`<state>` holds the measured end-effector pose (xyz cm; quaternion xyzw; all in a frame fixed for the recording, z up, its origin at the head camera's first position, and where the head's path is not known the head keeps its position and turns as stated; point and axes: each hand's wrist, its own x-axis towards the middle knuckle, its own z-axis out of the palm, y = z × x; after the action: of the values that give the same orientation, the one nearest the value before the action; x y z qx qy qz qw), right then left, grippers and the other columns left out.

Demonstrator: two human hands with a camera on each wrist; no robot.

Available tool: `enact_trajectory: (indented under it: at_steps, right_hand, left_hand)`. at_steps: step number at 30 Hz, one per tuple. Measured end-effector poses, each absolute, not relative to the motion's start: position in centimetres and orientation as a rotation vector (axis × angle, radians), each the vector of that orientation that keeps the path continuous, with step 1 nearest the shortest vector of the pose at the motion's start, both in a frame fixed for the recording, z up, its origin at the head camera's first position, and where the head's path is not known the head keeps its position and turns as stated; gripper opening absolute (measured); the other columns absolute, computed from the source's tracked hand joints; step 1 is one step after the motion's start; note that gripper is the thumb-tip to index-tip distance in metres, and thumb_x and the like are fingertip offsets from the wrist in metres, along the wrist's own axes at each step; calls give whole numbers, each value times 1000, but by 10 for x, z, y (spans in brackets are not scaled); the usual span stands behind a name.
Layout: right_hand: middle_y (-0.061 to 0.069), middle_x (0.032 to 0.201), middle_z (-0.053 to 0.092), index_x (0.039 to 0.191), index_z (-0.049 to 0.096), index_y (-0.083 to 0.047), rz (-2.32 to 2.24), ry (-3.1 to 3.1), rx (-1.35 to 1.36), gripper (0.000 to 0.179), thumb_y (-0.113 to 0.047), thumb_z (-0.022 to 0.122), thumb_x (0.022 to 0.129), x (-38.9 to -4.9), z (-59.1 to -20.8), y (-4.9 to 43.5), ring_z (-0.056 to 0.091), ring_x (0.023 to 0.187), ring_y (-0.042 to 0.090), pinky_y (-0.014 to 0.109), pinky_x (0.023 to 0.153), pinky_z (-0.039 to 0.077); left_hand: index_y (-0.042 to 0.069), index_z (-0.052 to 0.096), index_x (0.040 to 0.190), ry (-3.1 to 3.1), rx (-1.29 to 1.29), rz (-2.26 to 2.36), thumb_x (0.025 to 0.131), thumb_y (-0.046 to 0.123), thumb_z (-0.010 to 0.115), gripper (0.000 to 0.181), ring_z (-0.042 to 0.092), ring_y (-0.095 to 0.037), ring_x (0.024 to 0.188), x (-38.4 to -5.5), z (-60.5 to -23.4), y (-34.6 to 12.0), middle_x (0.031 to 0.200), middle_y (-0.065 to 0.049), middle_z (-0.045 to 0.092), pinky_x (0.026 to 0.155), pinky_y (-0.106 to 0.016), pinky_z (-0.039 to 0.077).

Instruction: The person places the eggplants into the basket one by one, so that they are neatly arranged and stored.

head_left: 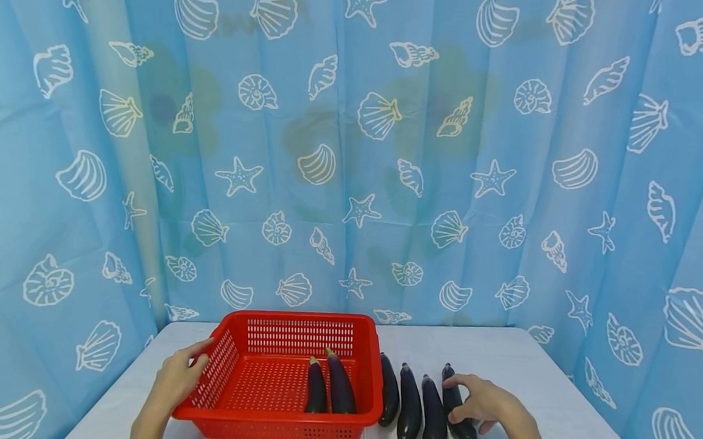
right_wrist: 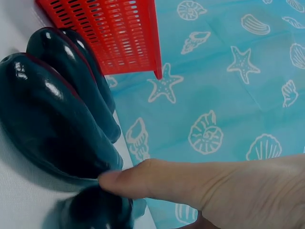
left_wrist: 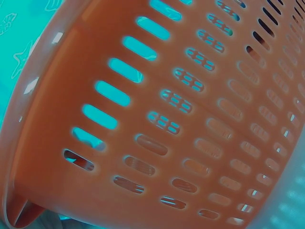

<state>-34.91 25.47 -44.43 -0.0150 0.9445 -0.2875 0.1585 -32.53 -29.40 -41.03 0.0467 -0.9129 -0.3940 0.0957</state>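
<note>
Head view: right hand (head_left: 482,400) pinches the rightmost eggplant (head_left: 453,398); left hand (head_left: 178,379), fingers extended, touches the red basket (head_left: 260,428).

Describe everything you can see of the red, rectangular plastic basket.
The red, rectangular, plastic-looking basket has a broad rim, slotted walls and a perforated floor. It stands upright on the white tabletop. Two dark purple eggplants lie inside near its right end. The bare left hand is at its left rim; whether it grips is unclear. Another eggplant lies close beside its right wall, outside.
</note>
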Motion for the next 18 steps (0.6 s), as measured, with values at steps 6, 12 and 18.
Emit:
enact_trajectory:
  at_steps: [6,12,18]
  right_hand:
    - [33,128,52,131,57,-8,-820,2724,82,57,-14,78,78,-327,-422,243,63,85,26,42,64,62]
    - [34,125,51,132,56,-8,-799,2719,163,61,-16,80,77,-331,-426,249,61,82,27,43,65,61]
    - [34,126,52,133,55,-7,-725,2741,215,63,-17,80,76,-336,-430,255,59,84,29,43,65,61]
  left_hand:
    - [4,44,146,-2702,134,-1163,98,17,51,50,71,-19,79,-326,-412,-295,137,-34,51,59,-34,62]
    - [4,44,146,-2699,131,-1158,98,17,51,50,71,-19,79,-325,-412,-295,137,-34,51,59,-34,62]
    - [4,44,146,-2693,126,-1157,98,16,50,50,70,-19,78,-325,-412,-295,137,-34,51,59,-34,62]
